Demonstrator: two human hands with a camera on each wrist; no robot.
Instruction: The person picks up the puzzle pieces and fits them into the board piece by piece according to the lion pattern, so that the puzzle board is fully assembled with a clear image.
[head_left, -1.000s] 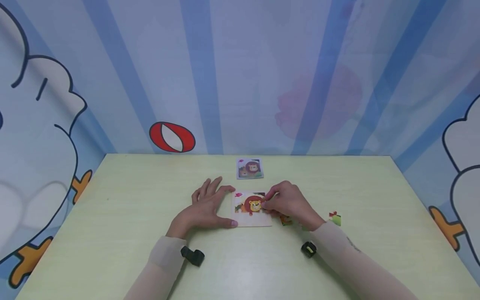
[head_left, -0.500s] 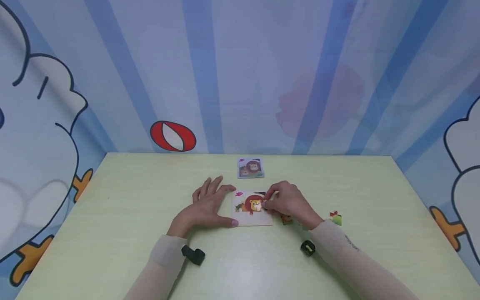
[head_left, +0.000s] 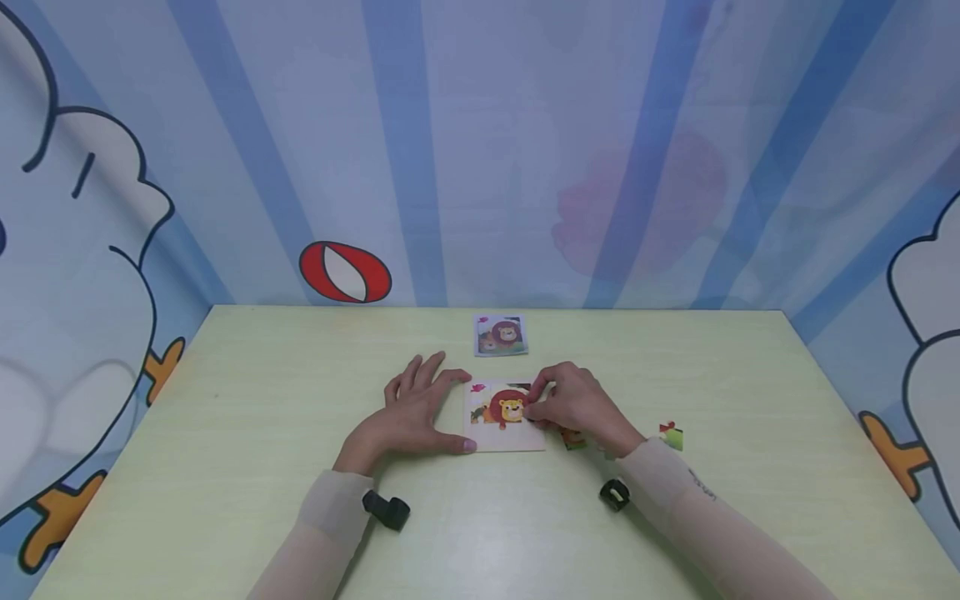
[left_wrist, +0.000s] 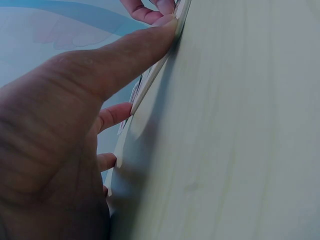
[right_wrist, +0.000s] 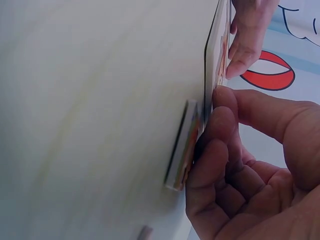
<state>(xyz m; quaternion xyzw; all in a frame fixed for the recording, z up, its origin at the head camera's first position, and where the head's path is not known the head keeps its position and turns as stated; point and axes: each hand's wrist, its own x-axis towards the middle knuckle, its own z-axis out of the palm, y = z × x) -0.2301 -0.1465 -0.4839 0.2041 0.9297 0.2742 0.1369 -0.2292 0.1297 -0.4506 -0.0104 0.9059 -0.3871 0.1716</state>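
In the head view a small white puzzle board (head_left: pixel 504 440) lies on the table with lion picture pieces (head_left: pixel 508 408) across its upper part. My left hand (head_left: pixel 408 418) is spread beside it, thumb at the near left corner and index finger at the far left corner. Over the board's right side, the thumb and index finger of my right hand (head_left: pixel 581 410) pinch a puzzle piece by the lion's face, mostly covered by the fingertips. A loose puzzle piece (right_wrist: pixel 183 145) lies under the curled fingers in the right wrist view.
Behind the board lies a matching lion picture card (head_left: pixel 501 336). Another loose piece (head_left: pixel 672 435), green and red, is right of my right wrist. A printed curtain (head_left: pixel 495 167) stands along the table's back edge.
Both hands stay nearly where they were. A bright glare on the lion's face half a second ago is gone now, so that piece appears to have tilted slightly.
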